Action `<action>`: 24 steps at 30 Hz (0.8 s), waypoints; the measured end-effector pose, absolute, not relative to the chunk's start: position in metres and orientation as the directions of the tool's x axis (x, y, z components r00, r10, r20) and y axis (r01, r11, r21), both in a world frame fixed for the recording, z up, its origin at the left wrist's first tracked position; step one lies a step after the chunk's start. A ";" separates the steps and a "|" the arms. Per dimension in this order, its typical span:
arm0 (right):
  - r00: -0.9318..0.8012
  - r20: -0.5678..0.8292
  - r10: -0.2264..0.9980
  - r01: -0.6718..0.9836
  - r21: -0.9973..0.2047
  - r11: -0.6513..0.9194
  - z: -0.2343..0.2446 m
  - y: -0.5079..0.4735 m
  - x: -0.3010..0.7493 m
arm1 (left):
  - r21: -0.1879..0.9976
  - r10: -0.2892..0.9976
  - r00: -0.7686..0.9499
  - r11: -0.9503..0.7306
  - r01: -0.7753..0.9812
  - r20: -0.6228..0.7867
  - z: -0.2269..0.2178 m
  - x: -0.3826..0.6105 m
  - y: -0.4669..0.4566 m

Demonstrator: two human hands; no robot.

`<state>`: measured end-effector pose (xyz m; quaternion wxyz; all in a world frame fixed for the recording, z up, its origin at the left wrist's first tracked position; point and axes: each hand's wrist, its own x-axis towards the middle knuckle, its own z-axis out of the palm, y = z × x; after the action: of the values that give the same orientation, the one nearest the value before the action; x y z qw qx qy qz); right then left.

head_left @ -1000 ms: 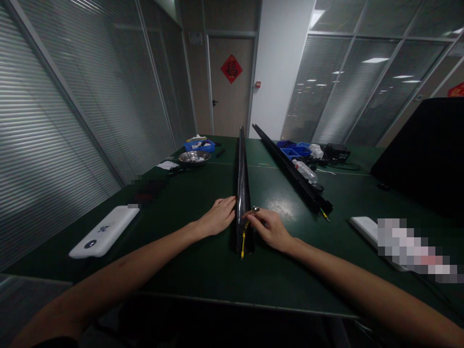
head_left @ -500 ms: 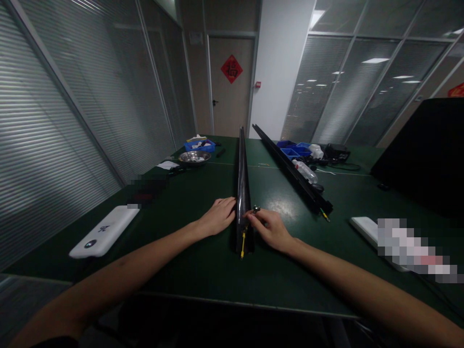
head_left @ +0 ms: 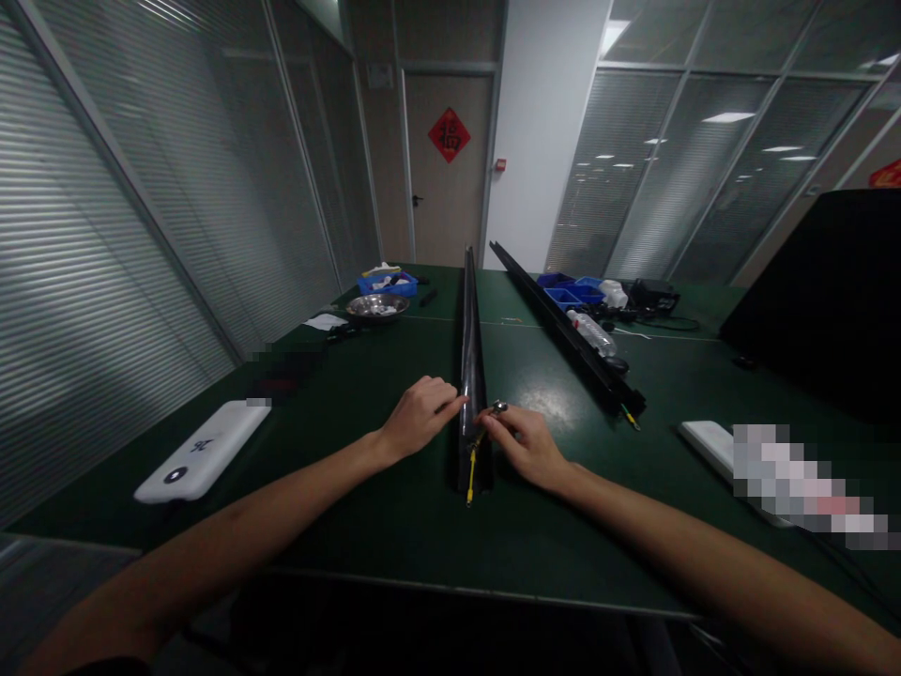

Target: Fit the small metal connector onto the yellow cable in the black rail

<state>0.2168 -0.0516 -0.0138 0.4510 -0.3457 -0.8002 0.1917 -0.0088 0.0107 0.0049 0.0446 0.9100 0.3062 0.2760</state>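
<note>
A long black rail (head_left: 470, 347) lies lengthwise on the dark green table (head_left: 394, 507), its near end in front of me with a yellow wire (head_left: 472, 464) hanging from it. My left hand (head_left: 417, 420) is raised a little at the rail's left side, fingers curled, fingertips touching the rail. My right hand (head_left: 526, 445) rests on the table at the rail's right side and pinches a small metal part (head_left: 496, 408) at the wire's upper end.
A second black rail (head_left: 570, 330) lies diagonally to the right, beside a plastic bottle (head_left: 592, 330) and blue bins (head_left: 567, 289). A white device (head_left: 203, 449) lies at the left. A metal bowl (head_left: 377, 305) and another blue bin (head_left: 386, 281) stand at the far left. A dark monitor (head_left: 823, 296) stands on the right.
My left hand has lifted off the table and curled, its fingertips now on the rail. My right hand has barely shifted and keeps its pinch.
</note>
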 end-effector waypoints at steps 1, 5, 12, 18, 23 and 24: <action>-0.350 0.593 0.725 0.384 -0.615 0.689 -0.014 -0.051 0.217 | 0.264 0.545 0.705 -0.838 0.478 0.454 0.006 -0.007 0.008; -0.346 0.606 0.717 0.391 -0.601 0.697 -0.015 -0.051 0.216 | 0.342 0.497 0.759 -0.862 0.376 0.420 0.008 -0.004 0.004; -0.359 0.606 0.709 0.368 -0.606 0.705 -0.015 -0.051 0.217 | 0.401 0.390 0.840 -0.886 0.232 0.376 0.006 -0.005 0.004; -0.386 0.580 0.718 0.348 -0.629 0.695 -0.015 -0.051 0.217 | 0.429 0.357 0.882 -0.879 0.205 0.309 0.004 -0.003 0.003; -0.388 0.578 0.718 0.350 -0.628 0.695 -0.014 -0.051 0.218 | 0.445 0.356 0.882 -0.873 0.198 0.307 0.004 -0.003 0.004; -0.389 0.577 0.718 0.350 -0.629 0.694 -0.014 -0.050 0.218 | 0.453 0.358 0.882 -0.870 0.196 0.306 0.004 -0.003 0.005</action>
<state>0.2176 -0.0505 -0.0140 0.4426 -0.3309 -0.8070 0.2082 -0.0029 0.0046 0.0036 0.2093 0.9472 0.1463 0.1940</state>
